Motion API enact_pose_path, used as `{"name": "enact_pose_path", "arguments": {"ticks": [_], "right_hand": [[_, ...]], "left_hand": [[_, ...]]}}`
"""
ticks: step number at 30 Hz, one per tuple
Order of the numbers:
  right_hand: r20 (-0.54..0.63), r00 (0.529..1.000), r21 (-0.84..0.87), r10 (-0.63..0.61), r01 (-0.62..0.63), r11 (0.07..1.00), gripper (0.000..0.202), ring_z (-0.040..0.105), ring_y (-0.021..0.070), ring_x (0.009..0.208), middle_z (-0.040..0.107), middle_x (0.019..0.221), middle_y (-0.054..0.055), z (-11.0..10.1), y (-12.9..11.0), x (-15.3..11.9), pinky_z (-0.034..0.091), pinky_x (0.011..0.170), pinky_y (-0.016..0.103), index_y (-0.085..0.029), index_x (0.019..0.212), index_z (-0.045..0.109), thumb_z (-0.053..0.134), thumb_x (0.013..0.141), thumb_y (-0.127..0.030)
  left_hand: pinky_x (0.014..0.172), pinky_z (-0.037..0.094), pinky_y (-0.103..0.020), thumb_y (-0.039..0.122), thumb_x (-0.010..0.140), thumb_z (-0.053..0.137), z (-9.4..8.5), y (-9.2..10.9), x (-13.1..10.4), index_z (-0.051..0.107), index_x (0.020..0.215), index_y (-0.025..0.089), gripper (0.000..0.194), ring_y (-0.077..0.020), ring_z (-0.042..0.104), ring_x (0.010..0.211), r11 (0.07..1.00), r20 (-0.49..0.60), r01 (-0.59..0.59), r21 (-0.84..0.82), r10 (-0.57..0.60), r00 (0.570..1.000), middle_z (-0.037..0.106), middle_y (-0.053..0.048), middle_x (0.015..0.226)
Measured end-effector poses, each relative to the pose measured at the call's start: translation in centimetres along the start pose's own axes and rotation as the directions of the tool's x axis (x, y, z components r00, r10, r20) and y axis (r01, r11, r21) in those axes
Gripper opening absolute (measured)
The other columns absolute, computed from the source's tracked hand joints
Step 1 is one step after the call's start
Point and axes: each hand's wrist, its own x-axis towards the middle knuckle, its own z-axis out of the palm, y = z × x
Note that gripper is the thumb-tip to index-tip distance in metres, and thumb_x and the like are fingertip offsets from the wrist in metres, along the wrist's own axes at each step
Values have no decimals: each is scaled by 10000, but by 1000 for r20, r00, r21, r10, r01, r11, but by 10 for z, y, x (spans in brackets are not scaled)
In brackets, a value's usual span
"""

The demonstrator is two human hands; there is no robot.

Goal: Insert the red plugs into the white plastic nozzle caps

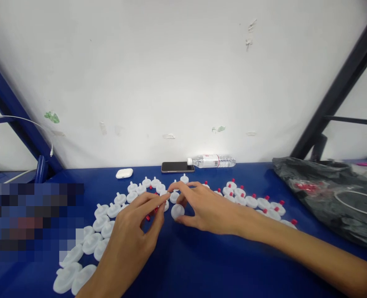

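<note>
Pinching with left hand [136, 223], thumb and index tips close together; cannot tell on what, maybe something like the small red plastic pieces [148, 217] loose nearby. Apparently gripping a translucent white round plastic disc [177, 212] with right hand [199, 203], between thumb and curled fingers, index stretched to left fingertips. Between both hands, over or on blue tabletop [202, 269]: unclear which. Possible trouble: dropping the disc through a loose rim hold; shoving white stemmed plastic discs [92, 243] with left wrist, being so near; scattering red pieces by brushing with left thumb; bumping red-capped white discs [252, 201] with right forearm. Hidden: discs behind both hands, most right fingertips. Cut off: left forearm, lower edge. Pixelated: far-left patch.
</note>
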Motion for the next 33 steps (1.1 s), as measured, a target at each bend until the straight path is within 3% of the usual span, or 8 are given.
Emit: {"name": "enact_pose_path", "arguments": {"ticks": [7,13,20,25,29,33], "right_hand": [[-48,998,76,-44,48,996,632,623,287,1144,732,1127,51,0,-10,-4,478,939,379,-250,1476,396,697,920,-259],[-66,994,52,-92,96,994,624,646,252,1082,722,1112,59,-2,-17,-6,484,916,345,-213,1430,439,729,877,-191],[-103,989,11,-107,108,994,603,675,248,1076,731,1115,47,-2,-14,-4,458,1004,398,-223,1401,455,732,867,-171],[-116,977,-33,-181,178,983,520,717,212,963,758,1116,35,1,-9,-2,351,1136,482,-236,1379,446,663,909,-186],[-171,938,-111,-302,287,952,468,725,187,968,747,1174,48,2,-5,-1,299,1182,473,-223,1349,446,643,926,-174],[-216,897,-209,-385,343,916,428,730,187,912,763,1072,33,1,-3,-1,305,1187,482,-208,1341,447,631,955,-192]], "left_hand": [[689,520,-262,349,911,651,-3,10,-2,778,981,308,151,-149,669,726,970,68,197,-145,-189,980,780,53,858],[765,551,-272,291,897,639,4,11,-3,785,936,305,152,-164,728,814,981,110,130,-143,-115,987,807,54,910],[820,575,-269,261,905,622,3,12,-4,789,937,308,177,-171,763,885,985,59,109,-134,-101,993,825,51,971],[866,574,-298,298,902,650,2,11,-4,796,920,316,148,-190,758,937,968,73,143,-205,-131,989,823,43,993],[925,544,-340,312,865,683,1,12,-4,780,874,316,97,-211,736,997,929,83,202,-309,-185,979,808,44,981],[904,518,-373,347,872,677,2,13,-4,769,885,326,96,-223,717,994,924,72,215,-318,-202,977,791,45,965]]}}
